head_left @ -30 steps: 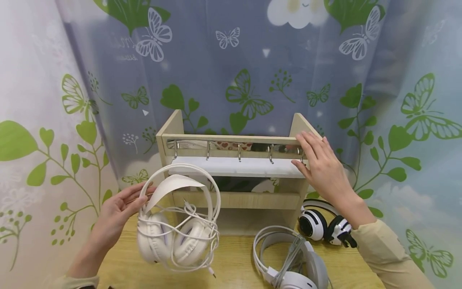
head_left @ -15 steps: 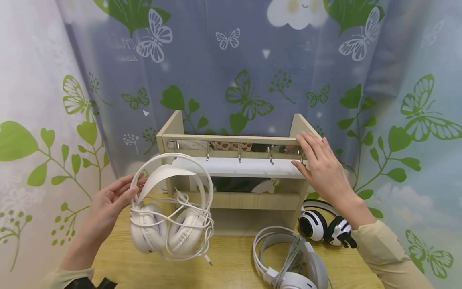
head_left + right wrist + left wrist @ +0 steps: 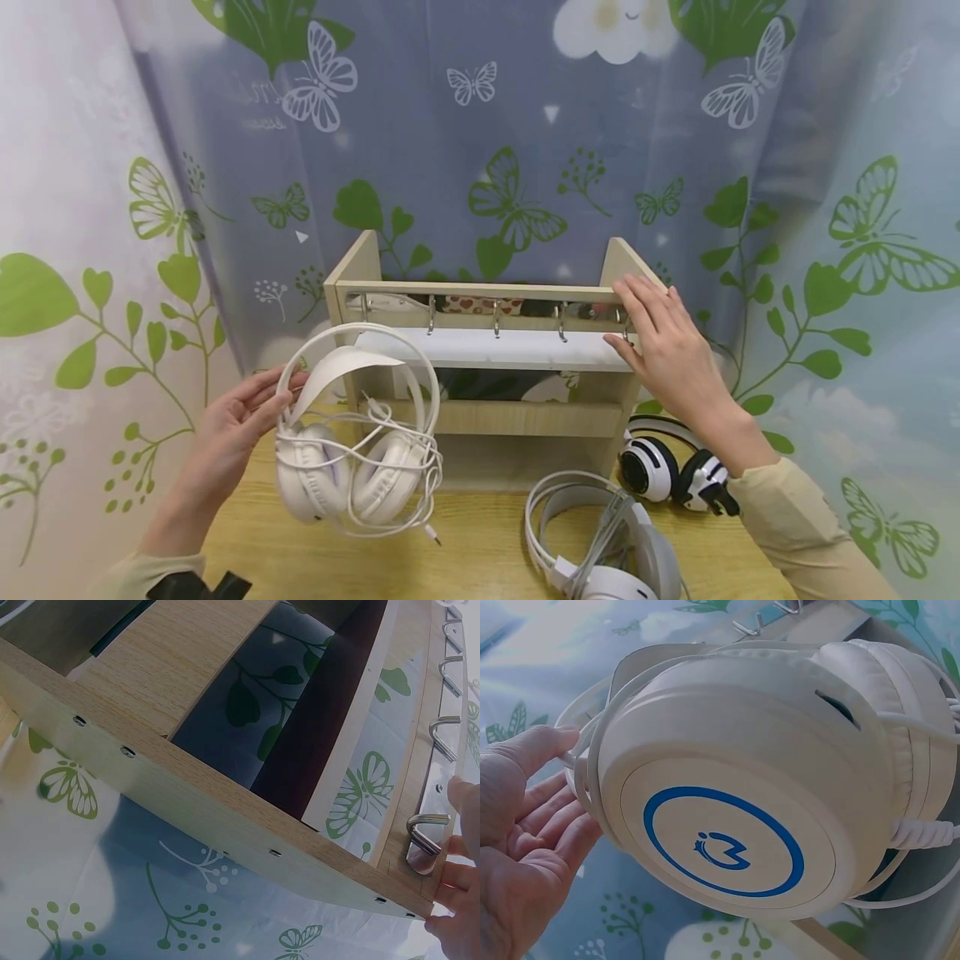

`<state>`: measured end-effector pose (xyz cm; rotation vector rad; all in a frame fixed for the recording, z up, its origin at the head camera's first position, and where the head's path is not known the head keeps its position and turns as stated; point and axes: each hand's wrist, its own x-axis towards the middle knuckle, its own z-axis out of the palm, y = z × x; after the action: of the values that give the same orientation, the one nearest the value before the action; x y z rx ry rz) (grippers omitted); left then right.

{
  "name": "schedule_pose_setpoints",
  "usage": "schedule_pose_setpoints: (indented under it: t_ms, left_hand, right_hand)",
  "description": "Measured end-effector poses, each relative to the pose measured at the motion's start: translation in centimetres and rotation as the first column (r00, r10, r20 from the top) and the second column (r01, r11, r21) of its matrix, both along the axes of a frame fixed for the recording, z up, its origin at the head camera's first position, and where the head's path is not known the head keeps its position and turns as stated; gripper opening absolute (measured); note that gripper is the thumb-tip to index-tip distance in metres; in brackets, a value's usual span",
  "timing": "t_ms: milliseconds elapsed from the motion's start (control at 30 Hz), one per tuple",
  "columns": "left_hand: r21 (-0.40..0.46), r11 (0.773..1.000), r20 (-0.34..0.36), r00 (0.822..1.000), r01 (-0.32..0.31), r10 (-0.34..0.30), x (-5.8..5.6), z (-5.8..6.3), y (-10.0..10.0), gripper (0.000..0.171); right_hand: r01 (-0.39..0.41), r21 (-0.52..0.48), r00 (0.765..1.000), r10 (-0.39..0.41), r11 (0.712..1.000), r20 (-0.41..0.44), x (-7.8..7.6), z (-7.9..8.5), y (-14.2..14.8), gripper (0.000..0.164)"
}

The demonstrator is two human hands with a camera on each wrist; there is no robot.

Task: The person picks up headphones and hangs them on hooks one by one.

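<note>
My left hand (image 3: 228, 442) pinches the side of the headband on white headphones (image 3: 315, 483), with the thumb in front and fingers behind. They hang upright before the left end of a wooden rack (image 3: 495, 417), their white cable wound loosely around the ear cups. A blue ring and logo mark the outer cup (image 3: 727, 840) in the left wrist view. My right hand (image 3: 675, 354) holds the rack's upper right corner, thumb against the front near the end hook (image 3: 427, 832) and fingers over the edge. Several metal hooks (image 3: 497, 318) line the rack's top rail, with nothing on those seen.
White-and-grey headphones (image 3: 652, 550) with a bundled grey cable lie on the wooden table (image 3: 465, 550) at front right. Black-and-white headphones (image 3: 651, 468) sit beside the rack's right side, under my right forearm. A patterned curtain (image 3: 465, 167) surrounds the rack.
My left hand has carried the white headphones a little left and up, away from the rack's middle. My right hand stays on the rack's corner.
</note>
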<state>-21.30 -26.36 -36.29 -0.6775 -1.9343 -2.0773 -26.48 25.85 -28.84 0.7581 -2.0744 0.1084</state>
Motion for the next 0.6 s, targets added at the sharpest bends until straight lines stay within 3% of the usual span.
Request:
schedule_pose_setpoints:
  t_ms: [600]
  left_hand:
    - [0.013, 1.000, 0.012, 1.000, -0.023, 0.023, -0.75, -0.70, 0.27, 0.040]
  right_hand:
    - [-0.004, 0.001, 1.000, 0.004, 1.000, -0.027, -0.04, 0.09, 0.04, 0.070]
